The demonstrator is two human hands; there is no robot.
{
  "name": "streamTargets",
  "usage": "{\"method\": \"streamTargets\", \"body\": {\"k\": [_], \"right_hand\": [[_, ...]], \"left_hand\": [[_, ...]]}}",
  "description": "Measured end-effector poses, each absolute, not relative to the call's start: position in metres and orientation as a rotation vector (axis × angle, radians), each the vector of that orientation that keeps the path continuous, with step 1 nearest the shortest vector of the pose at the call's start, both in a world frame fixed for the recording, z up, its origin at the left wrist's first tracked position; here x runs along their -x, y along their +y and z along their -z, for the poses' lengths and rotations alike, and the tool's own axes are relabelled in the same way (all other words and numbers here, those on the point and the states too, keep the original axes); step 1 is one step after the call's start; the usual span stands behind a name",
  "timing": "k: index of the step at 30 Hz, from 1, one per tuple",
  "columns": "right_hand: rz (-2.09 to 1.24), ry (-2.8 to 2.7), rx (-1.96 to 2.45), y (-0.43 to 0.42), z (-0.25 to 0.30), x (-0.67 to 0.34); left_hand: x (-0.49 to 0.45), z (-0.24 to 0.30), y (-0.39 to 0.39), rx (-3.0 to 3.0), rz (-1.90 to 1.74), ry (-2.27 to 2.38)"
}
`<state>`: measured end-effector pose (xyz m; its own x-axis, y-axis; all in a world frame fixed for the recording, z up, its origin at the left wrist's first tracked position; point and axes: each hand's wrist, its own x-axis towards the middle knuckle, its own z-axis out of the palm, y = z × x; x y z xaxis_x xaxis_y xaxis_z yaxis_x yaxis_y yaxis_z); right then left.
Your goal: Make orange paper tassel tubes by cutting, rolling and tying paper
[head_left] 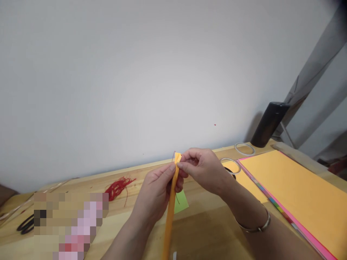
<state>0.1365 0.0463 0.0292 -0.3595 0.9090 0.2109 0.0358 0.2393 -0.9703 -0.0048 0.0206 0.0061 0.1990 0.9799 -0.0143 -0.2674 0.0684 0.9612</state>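
A folded strip of orange paper point(170, 216) runs up from the bottom edge to my hands, its pleated top end point(177, 156) fanned a little. My left hand point(155, 191) pinches it just below that end, thumb in front. On the other side, my right hand point(204, 169) grips the same spot between thumb and fingers. A thin dark red thread point(173, 155) loops out beside the pleats, and another bit hangs below the fingers. Behind the hands a piece of green paper point(181, 202) lies on the table. Some fingers are hidden behind the strip.
Red thread point(119, 188) lies bundled at left, near black-handled scissors point(27, 222) and a pixelated patch. At right are a stack of orange paper point(295, 195), two tape rolls point(244, 148) and a black cylindrical bottle point(269, 124). A white wall point(162, 79) rises behind the wooden table point(206, 231).
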Motion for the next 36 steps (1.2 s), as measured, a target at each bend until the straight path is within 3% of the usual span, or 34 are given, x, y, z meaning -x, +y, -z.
{"method": "streamTargets", "body": {"k": [5, 16, 23, 29, 36], "right_hand": [[-1.059, -1.688, 1.007, 0.044, -0.03, -0.136], [-1.302, -1.665, 0.853, 0.048, -0.03, -0.139], [-1.043, -1.732, 1.022, 0.046, -0.028, -0.136], [-1.193, -1.711, 0.969, 0.053, -0.026, -0.14], [-0.992, -1.595, 1.101, 0.059, -0.024, -0.142]], "left_hand": [[0.004, -0.005, 0.021, -1.104, -1.146, 0.925], [0.006, -0.007, 0.022, -1.036, -1.148, 0.908], [0.005, -0.005, 0.021, -1.07, -1.145, 0.892], [0.007, -0.005, 0.021, -1.085, -1.157, 0.922], [0.007, -0.005, 0.021, -1.085, -1.143, 0.931]]}}
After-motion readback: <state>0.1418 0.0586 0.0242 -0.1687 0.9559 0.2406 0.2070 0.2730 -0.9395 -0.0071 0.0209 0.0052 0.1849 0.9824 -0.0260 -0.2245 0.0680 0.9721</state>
